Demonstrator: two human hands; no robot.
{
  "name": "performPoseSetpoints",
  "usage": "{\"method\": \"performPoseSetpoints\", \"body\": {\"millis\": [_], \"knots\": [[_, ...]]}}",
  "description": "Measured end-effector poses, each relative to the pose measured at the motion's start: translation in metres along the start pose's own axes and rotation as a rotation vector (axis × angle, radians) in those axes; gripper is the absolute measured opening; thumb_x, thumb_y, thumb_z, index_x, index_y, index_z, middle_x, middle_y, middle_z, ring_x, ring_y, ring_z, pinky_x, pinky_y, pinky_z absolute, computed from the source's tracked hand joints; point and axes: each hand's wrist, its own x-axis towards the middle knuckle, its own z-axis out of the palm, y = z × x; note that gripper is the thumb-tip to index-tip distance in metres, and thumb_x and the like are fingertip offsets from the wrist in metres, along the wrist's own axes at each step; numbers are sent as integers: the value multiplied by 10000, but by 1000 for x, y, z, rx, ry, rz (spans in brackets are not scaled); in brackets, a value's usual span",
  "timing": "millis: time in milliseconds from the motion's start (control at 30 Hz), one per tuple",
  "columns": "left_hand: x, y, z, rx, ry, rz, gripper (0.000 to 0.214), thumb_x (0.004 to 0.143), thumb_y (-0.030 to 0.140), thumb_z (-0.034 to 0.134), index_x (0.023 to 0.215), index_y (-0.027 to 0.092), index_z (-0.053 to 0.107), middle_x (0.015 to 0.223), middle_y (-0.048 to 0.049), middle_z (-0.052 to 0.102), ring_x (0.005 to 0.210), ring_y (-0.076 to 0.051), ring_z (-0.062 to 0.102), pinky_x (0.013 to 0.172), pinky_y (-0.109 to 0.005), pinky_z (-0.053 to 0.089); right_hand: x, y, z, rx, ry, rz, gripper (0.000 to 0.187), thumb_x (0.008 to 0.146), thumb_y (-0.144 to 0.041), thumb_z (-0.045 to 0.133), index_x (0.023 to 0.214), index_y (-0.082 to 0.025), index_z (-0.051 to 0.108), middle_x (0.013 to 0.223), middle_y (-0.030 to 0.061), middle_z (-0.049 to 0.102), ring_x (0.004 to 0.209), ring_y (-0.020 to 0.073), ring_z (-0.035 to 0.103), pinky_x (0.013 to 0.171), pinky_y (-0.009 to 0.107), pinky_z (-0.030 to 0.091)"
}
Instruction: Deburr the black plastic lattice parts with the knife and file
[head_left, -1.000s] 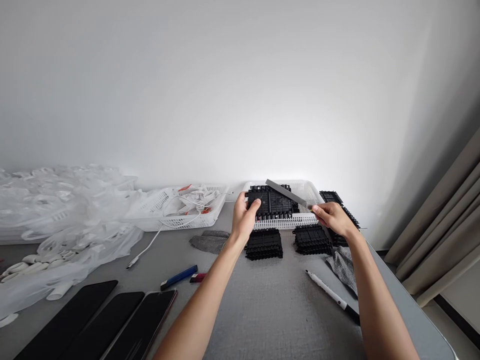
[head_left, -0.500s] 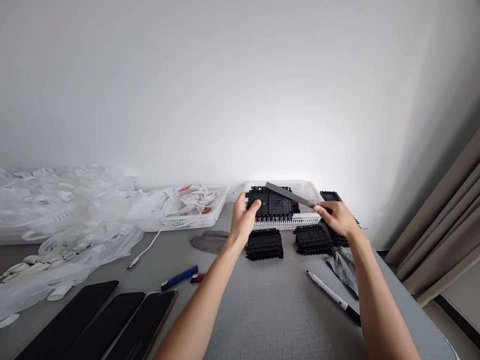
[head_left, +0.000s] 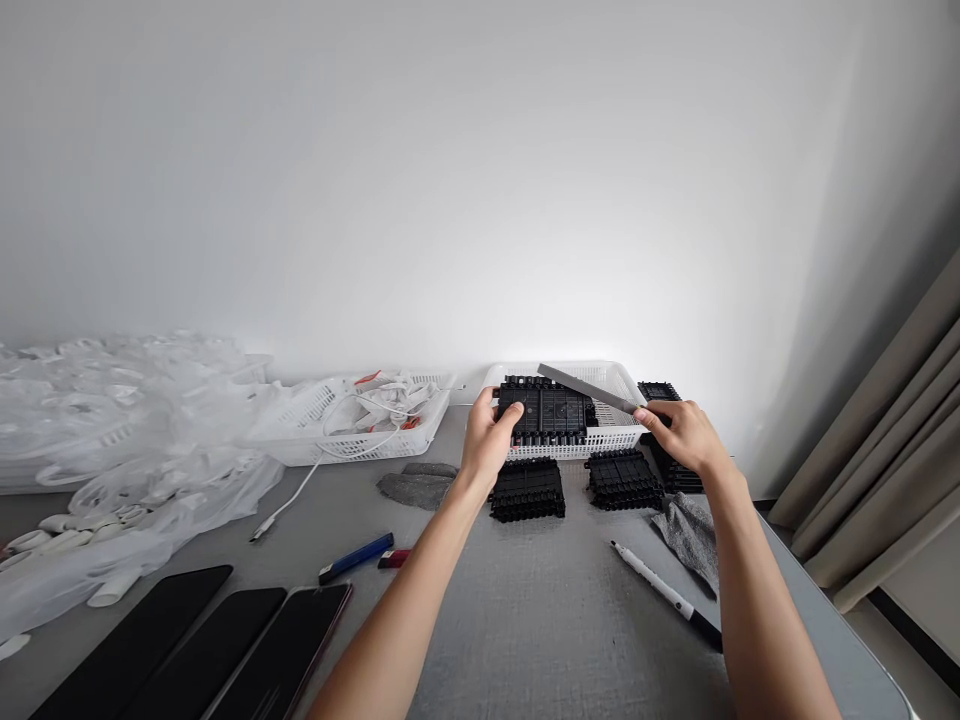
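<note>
My left hand [head_left: 487,435] grips the left end of a black ribbed plastic panel [head_left: 555,412], its thumb lying on the face. The panel is tilted up in front of a white basket. In my right hand [head_left: 679,432] is one end of a long flat grey bar that looks like a file [head_left: 585,388]. Its free end slants up to the left, over the panel's upper edge; whether the two touch I cannot tell. Below the panel, a stack of similar black panels [head_left: 527,488] lies on the table, with another stack [head_left: 624,478] to its right.
Behind the panel stands the white basket [head_left: 619,440]. More black panels [head_left: 656,390] are piled behind my right hand. A grey cloth [head_left: 688,535] and a marker [head_left: 664,592] lie at right. Leftward are a cable-filled basket [head_left: 427,430], plastic bags [head_left: 150,400], a blue lighter-like object [head_left: 356,558] and several phones [head_left: 281,650].
My right hand has shifted slightly to the right with the file, so its free end sits a little farther right above the panel. My left hand keeps its hold on the panel.
</note>
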Motion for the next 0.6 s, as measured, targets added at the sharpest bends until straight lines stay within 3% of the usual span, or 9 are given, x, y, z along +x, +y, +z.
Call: {"method": "performPoseSetpoints", "body": {"millis": [267,467,600], "knots": [[-8,0,6,-28,-60,-17,256,741,345,670,934,194,596,738,9,637,652,-154,577,638,-266,436,2,-16,5,37,-29,-21,588,918,-706,391,674,-204,577,537,-3,487,515,140,381,550,271,265],[-2,2,3,-24,28,-9,257,712,327,674,917,191,600,761,5,652,701,-169,598,651,-267,447,-1,12,-2,153,6,54,558,914,-669,438,603,-207,468,525,-19,414,524,129,324,521,274,246],[-3,1,6,-49,7,6,281,717,331,676,951,196,600,809,-4,666,754,-178,614,724,-287,461,1,7,2,368,-24,60,561,924,-665,432,597,-209,445,523,-20,421,508,123,351,506,272,264]]}}
